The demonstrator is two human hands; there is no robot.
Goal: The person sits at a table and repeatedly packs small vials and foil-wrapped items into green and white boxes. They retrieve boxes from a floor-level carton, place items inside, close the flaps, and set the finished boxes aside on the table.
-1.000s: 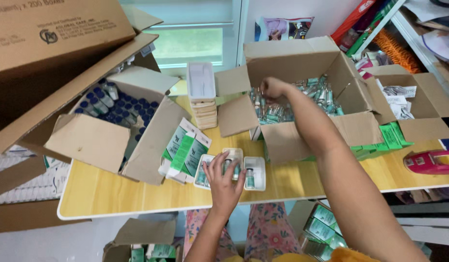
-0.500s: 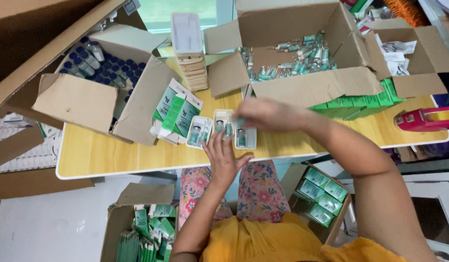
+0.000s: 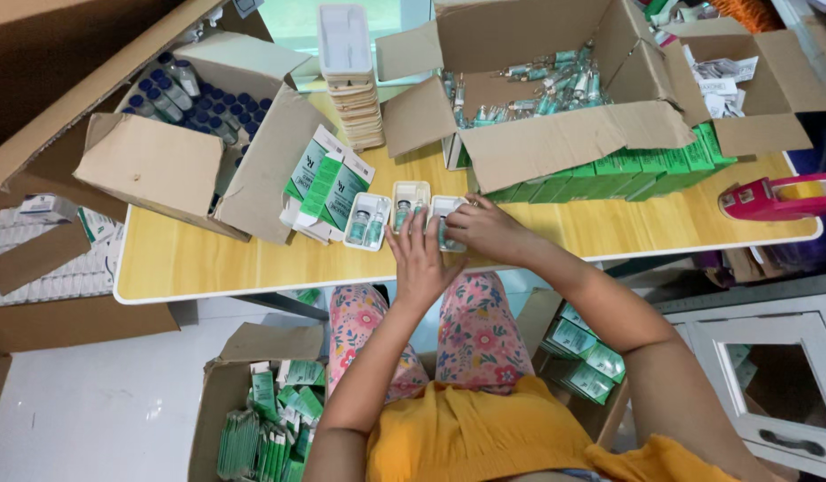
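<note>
Trays (image 3: 411, 198) sit near the table's (image 3: 207, 263) front edge; our right hand (image 3: 489, 228) pinches a vial, left hand (image 3: 420, 259) flat, loading; next needs aim.

green cartons (image 3: 328, 183), white trays (image 3: 368, 220), yellow shirt (image 3: 484, 428), pink floral trousers (image 3: 475, 326)
</note>
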